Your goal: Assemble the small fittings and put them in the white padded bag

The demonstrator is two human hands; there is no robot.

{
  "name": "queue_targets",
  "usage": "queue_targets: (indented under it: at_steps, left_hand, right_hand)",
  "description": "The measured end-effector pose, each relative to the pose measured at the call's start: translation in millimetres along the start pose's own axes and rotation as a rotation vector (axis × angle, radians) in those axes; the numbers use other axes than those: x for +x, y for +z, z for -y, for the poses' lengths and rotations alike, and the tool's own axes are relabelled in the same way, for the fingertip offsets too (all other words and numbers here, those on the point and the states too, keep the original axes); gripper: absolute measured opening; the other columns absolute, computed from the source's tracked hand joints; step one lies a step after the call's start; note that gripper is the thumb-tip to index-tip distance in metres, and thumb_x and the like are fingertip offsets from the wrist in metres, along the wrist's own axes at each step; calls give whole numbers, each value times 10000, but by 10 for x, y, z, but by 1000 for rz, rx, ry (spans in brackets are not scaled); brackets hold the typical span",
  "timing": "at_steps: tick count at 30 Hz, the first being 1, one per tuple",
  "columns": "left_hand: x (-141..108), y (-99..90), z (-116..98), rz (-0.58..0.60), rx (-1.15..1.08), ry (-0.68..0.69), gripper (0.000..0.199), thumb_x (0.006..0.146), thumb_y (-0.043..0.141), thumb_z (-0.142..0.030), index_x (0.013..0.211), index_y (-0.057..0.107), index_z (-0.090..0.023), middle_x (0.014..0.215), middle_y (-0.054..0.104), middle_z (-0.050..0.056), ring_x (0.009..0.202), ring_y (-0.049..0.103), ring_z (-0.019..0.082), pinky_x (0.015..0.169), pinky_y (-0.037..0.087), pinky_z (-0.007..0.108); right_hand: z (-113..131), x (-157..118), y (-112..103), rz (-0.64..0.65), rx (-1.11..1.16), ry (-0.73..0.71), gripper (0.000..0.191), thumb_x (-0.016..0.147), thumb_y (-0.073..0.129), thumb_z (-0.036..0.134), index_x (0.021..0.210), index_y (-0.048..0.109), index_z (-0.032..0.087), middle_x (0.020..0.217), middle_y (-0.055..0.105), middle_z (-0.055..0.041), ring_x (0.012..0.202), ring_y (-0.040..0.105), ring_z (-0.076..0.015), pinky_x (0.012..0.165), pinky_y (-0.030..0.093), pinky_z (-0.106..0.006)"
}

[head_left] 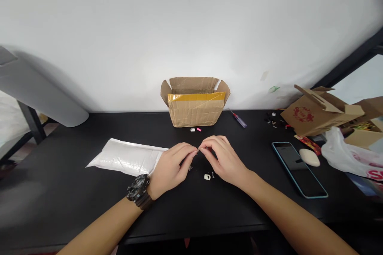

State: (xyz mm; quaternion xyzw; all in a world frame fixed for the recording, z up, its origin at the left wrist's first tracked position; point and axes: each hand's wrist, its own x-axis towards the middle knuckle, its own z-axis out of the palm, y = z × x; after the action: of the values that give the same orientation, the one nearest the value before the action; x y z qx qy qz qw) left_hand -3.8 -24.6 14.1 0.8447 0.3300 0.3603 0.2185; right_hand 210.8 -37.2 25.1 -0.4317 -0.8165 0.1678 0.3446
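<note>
My left hand [175, 164], with a black watch [139, 192] at its wrist, pinches something tiny between thumb and forefinger. Its fingertips nearly meet those of my right hand [223, 158], also closed in a pinch at the same spot. What they hold is too small to name. Just below my right hand lies a small white piece [207, 177] with a dark mark. Beyond the hands, a white piece [192, 130] and a pink piece [199, 129] rest before an open cardboard box [197, 112]. A white padded mailer [128, 157] lies beside my left hand.
On the black table [74, 203], a screwdriver [238, 119] lies right of the box. Farther right are small dark parts [271, 120], a phone [299, 169], a whitish rounded object [309, 157], another open carton [308, 113] and a plastic bag [344, 153]. A grey cylinder [44, 91] leans at left.
</note>
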Motion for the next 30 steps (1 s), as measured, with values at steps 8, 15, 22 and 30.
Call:
queue_targets:
  at_steps: [8,15,22,30]
  left_hand:
    - [17,-12,2,29,-73,-47,157,1044,486,-179,1073,639,-197,985,673,57,909,630,175,840,505,318]
    - [29,-26,-11,45,-133,-84,174,1049,473,-193,1064,646,-200,994,666,61,907,626,180,829,507,314]
    - [29,-26,-15,52,-222,-132,168,1055,476,-228,1025,640,-204,954,646,41,871,607,165,811,498,304]
    - [31,-24,-4,61,-221,-147,205,1063,461,-274,995,640,-201,917,642,39,837,598,168,780,495,307]
  right_hand:
    - [-16,2,12,17,33,32,82,1057,532,221,997,583,244,1002,699,-10,924,643,-182,945,427,-401]
    - [-4,-8,4,42,119,98,97,1056,527,244,984,590,253,999,696,-10,953,646,-192,948,463,-400]
    - [-21,-20,16,92,257,216,140,1061,514,323,989,617,260,979,695,-7,947,637,-192,902,511,-364]
    - [-28,-27,32,88,234,218,166,1063,508,335,975,625,257,971,701,-8,945,642,-194,887,521,-362]
